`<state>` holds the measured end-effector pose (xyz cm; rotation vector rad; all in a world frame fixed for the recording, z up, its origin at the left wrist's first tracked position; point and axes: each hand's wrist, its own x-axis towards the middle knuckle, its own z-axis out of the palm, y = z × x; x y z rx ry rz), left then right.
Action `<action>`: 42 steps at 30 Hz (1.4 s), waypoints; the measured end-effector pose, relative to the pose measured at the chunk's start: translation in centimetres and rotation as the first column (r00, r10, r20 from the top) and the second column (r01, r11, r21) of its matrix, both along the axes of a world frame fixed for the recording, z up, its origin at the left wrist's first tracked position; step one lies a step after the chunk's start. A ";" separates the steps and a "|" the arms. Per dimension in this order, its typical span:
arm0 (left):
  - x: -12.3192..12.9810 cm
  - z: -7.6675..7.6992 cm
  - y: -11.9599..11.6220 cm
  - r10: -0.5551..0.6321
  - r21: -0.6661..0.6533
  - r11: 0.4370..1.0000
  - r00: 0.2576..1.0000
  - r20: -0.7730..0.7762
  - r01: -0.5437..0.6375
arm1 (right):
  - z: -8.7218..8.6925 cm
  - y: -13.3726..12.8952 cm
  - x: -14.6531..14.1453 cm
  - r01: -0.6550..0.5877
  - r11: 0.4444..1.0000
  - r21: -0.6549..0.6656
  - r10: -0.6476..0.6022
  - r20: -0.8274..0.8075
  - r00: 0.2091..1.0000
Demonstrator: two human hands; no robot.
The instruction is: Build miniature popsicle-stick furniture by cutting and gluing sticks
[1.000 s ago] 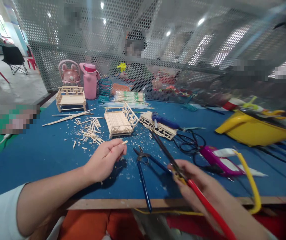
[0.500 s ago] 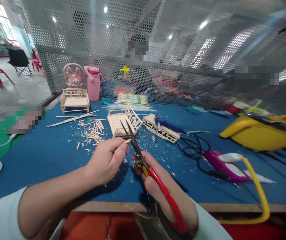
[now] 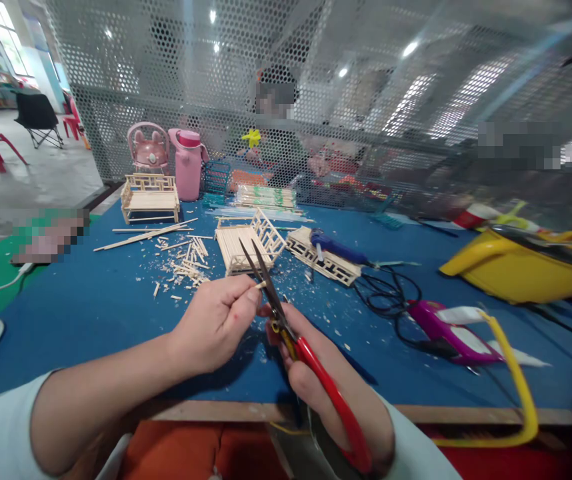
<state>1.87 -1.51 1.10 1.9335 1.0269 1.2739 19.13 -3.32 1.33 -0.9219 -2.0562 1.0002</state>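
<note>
The left hand (image 3: 213, 323) pinches a short wooden stick (image 3: 261, 285), its tip at the slightly parted blades of red-handled scissors (image 3: 309, 354) gripped in the right hand (image 3: 335, 363). Beyond, a miniature slatted bench (image 3: 231, 245) stands on the blue desk (image 3: 111, 313) beside loose offcuts (image 3: 198, 249).

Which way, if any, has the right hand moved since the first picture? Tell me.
Yes, the right hand has moved leftward, farther from the purple tool.

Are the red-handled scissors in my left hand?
No, your right hand holds the scissors, while your left hand grips a small stick.
</note>
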 end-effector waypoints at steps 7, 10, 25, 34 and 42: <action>-0.2 -0.1 0.2 -0.011 0.050 0.999 1.000 -0.024 0.012 | 0.4 0.1 -1.0 0.209 0.972 0.104 -0.227 0.198 0.954; -0.2 -0.3 0.3 -0.030 0.052 0.998 0.999 -0.042 0.032 | 0.0 0.2 -1.2 0.251 0.950 0.186 -0.287 0.204 0.936; 0.1 -0.5 0.3 -0.026 -0.097 0.994 0.988 0.154 0.041 | 0.8 0.3 -1.2 0.040 0.995 0.087 -0.046 0.076 0.996; -0.1 -0.2 0.3 -0.042 -0.079 0.996 0.991 0.129 0.052 | 0.7 0.2 -0.8 -0.011 0.998 0.055 0.010 0.020 1.000; 0.1 0.0 0.2 -0.051 -0.095 0.993 0.988 0.147 0.066 | -0.5 0.0 -1.2 0.029 0.997 0.073 -0.029 0.008 1.000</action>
